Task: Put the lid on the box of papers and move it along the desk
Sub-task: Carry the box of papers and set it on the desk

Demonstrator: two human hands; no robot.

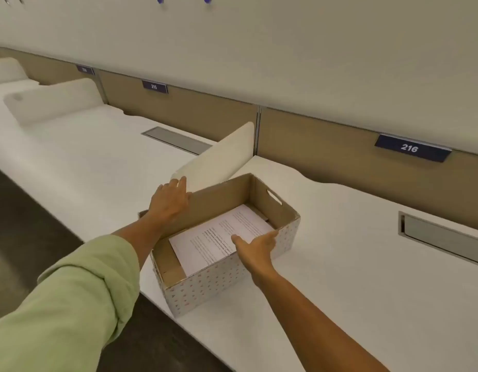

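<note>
White desk (339, 264), open box (213, 285) of papers (213, 242); left hand (169, 202) flat on far rim, right hand (256, 247) spread over near rim

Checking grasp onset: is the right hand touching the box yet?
Touching. The head view shows the right hand straddling the near wall of the box, thumb inside over the papers, fingers along the outside, with no gap visible.

Left hand (169, 202) reaches forward palm-down, fingers (182, 183) straight; right hand (256, 247) is spread, palm turned inward, thumb apart.
</note>
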